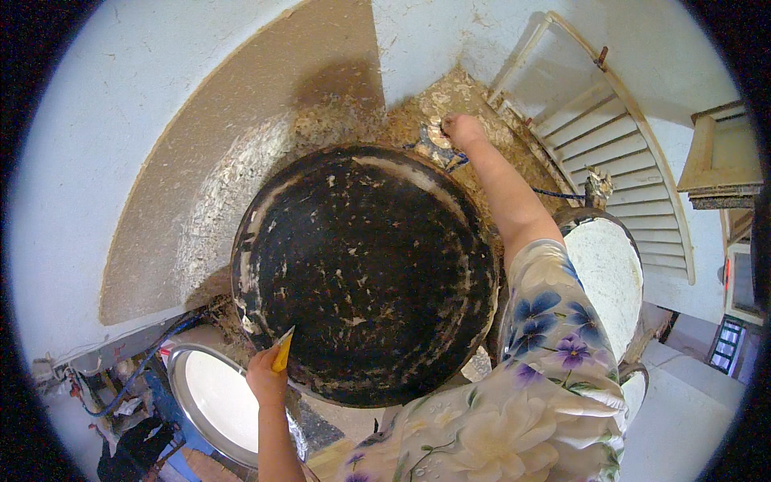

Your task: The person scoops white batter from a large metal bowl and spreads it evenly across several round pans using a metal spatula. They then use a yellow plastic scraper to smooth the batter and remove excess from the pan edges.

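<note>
A large round black griddle [367, 271] lies in front of me, its surface dotted with pale crumbs and streaked with residue near the rim. My left hand [267, 376] grips a yellow scraper [281, 356] at the griddle's lower left edge. The scraper's pointed tip reaches just over the rim. Beyond the upper right rim, my right hand [465, 131] is stretched out over a dirty ledge [443, 96], fingers curled by a small dark part. Whether it grips that part is too unclear to see. Below that hand, a dark blue cord or hose runs past the griddle.
A metal basin [174, 367] of white batter or liquid [214, 397] stands at lower left. A round container with a white top [602, 283] is beside my right sleeve. A white slatted rack [620, 144] leans at the right wall. A blue hose [129, 385] runs at lower left.
</note>
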